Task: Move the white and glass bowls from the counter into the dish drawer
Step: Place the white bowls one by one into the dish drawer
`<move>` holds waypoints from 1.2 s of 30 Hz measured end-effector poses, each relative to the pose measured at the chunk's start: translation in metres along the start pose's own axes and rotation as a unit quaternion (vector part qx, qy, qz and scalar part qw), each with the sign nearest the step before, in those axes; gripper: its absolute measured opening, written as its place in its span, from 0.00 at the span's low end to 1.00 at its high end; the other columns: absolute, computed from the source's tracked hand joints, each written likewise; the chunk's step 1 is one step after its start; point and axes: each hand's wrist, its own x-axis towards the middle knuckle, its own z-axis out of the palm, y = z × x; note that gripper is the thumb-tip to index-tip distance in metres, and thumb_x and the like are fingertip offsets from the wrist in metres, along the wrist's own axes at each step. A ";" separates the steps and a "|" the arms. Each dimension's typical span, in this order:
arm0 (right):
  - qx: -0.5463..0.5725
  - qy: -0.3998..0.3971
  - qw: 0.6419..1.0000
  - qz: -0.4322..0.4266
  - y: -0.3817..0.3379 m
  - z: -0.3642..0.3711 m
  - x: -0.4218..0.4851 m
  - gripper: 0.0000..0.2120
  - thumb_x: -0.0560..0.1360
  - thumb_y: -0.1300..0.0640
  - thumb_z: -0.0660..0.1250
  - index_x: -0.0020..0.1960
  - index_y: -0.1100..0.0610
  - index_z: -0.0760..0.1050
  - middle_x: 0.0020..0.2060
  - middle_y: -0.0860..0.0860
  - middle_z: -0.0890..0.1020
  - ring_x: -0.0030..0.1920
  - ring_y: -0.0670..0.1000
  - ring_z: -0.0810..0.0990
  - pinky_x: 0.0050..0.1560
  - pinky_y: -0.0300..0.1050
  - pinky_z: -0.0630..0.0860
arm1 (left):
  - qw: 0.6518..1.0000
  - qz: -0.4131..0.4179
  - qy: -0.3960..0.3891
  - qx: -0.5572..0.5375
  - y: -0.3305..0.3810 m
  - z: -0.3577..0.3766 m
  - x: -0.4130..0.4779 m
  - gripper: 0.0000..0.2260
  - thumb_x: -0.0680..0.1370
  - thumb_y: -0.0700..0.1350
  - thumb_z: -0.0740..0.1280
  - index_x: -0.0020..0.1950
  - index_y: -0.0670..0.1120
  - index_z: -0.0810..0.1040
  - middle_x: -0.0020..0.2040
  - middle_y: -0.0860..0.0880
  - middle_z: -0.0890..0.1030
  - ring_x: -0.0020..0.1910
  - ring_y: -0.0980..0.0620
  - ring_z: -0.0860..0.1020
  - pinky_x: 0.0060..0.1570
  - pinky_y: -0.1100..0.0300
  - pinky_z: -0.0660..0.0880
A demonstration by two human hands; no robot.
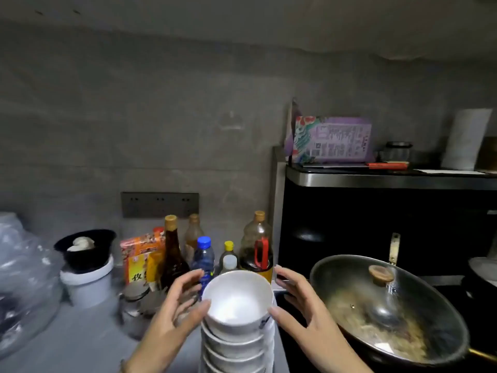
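White bowls (238, 300), glossy, round, in a stack between left hand (174, 310) and right hand (301, 305), both grips wide

Home kitchen, lidded wok (387, 308), sauce bottles (255, 243) (grey counter)

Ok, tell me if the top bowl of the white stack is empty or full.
Empty: the top bowl sits mouth up, and its white inside shows bare down to the bottom.

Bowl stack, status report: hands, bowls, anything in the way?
Left hand and right hand open, flanking white bowl stack, thumbs at top rim. Drawer not in view. Lidded wok close right, bottles behind.
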 end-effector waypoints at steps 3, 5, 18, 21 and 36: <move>0.006 -0.045 0.999 -0.025 0.010 0.010 0.003 0.33 0.64 0.39 0.73 0.66 0.38 0.66 0.62 0.33 0.75 0.64 0.34 0.71 0.62 0.30 0.68 | 0.998 -0.008 -0.060 0.001 -0.013 0.004 0.000 0.42 0.54 0.67 0.74 0.65 0.57 0.67 0.63 0.61 0.73 0.62 0.65 0.71 0.57 0.69 0.70; -0.002 -0.058 0.998 -0.040 0.016 0.015 0.004 0.33 0.64 0.40 0.73 0.66 0.38 0.66 0.62 0.33 0.75 0.64 0.34 0.72 0.58 0.26 0.69 | 0.997 0.009 -0.077 0.008 -0.019 0.007 0.000 0.45 0.51 0.73 0.72 0.64 0.59 0.67 0.61 0.65 0.73 0.59 0.68 0.72 0.55 0.71 0.71; 0.027 -0.024 0.996 -0.086 0.022 0.030 0.000 0.36 0.63 0.44 0.73 0.68 0.49 0.67 0.62 0.49 0.78 0.60 0.43 0.79 0.62 0.41 0.76 | 0.993 0.090 -0.079 0.002 -0.035 0.020 0.000 0.27 0.58 0.70 0.70 0.55 0.67 0.71 0.51 0.68 0.79 0.52 0.68 0.77 0.49 0.64 0.77; 0.029 -0.025 0.996 -0.080 0.021 0.030 -0.001 0.36 0.63 0.44 0.73 0.68 0.49 0.67 0.62 0.50 0.78 0.60 0.45 0.79 0.62 0.42 0.75 | 0.993 0.084 -0.077 -0.005 -0.034 0.021 -0.002 0.26 0.59 0.67 0.70 0.56 0.64 0.71 0.52 0.64 0.80 0.50 0.68 0.78 0.46 0.67 0.77; 0.046 -0.008 0.993 -0.107 0.015 0.031 0.004 0.36 0.62 0.44 0.74 0.67 0.49 0.68 0.61 0.50 0.79 0.59 0.44 0.79 0.56 0.37 0.77 | 0.990 0.112 -0.076 -0.025 -0.020 0.022 0.001 0.28 0.61 0.63 0.71 0.58 0.61 0.70 0.58 0.58 0.77 0.54 0.63 0.77 0.42 0.71 0.75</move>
